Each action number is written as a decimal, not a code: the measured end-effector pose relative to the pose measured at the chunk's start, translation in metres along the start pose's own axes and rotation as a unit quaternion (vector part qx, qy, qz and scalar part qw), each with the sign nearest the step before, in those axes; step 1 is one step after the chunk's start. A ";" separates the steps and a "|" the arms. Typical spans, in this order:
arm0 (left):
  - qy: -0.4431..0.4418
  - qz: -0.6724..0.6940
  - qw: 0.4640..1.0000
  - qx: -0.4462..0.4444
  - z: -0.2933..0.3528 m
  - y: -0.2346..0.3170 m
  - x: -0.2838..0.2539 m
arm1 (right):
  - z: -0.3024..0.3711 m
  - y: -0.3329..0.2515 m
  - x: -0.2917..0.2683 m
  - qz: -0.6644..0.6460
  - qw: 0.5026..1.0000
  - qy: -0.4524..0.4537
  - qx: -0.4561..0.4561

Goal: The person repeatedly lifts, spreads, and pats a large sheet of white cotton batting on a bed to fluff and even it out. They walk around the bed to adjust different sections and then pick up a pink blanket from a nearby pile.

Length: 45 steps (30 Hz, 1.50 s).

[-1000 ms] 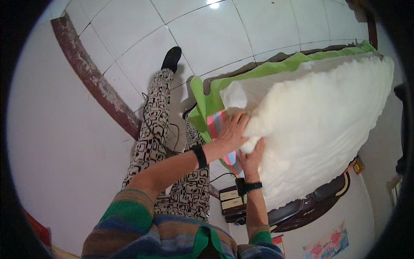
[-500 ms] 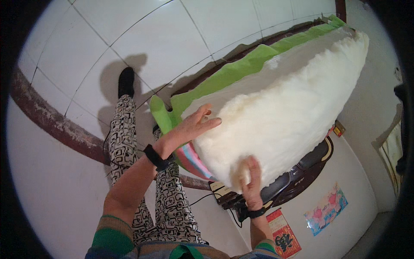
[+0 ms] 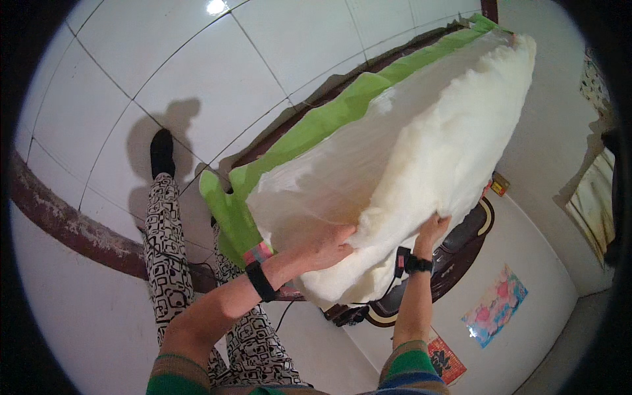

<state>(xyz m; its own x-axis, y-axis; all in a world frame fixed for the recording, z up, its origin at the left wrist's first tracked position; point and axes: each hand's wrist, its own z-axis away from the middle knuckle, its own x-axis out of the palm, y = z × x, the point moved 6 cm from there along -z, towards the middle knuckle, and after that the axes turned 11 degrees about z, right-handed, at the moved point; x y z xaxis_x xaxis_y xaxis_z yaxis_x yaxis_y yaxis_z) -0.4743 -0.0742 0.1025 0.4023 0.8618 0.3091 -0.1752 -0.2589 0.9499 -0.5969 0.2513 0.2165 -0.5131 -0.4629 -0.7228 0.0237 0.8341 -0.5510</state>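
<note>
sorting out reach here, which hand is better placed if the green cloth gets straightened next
Probably the left hand: it's at the white padding, nearer the green cloth, while the right hand sits farther off, toward the padding's opposite side.

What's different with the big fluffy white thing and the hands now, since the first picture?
The fluffy white padding shifted rightward, baring more of the pale sheet. The left hand, spread open in the middle picture, is now on the padding's near edge; the right hand moved farther along it. The green cloth still lies underneath.
</note>
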 end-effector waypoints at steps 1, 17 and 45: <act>0.012 0.036 0.999 -0.010 0.000 -0.006 0.001 | 0.008 0.004 -0.015 -0.082 0.996 0.025 0.000; 0.273 -0.127 0.954 0.002 0.058 -0.004 -0.042 | 0.018 -0.067 0.003 0.150 0.987 -0.055 -0.026; 0.336 0.633 0.685 -0.128 0.062 -0.190 -0.061 | 0.277 -0.167 0.092 0.322 0.717 -0.418 -0.455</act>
<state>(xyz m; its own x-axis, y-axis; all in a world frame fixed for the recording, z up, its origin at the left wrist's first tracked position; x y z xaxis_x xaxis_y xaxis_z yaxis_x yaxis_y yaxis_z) -0.4096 -0.1050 -0.0941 -0.7086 0.0453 0.7041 -0.1880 -0.9740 -0.1265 -0.4104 -0.0136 0.1262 0.0561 0.4065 -0.9119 -0.7399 0.6302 0.2353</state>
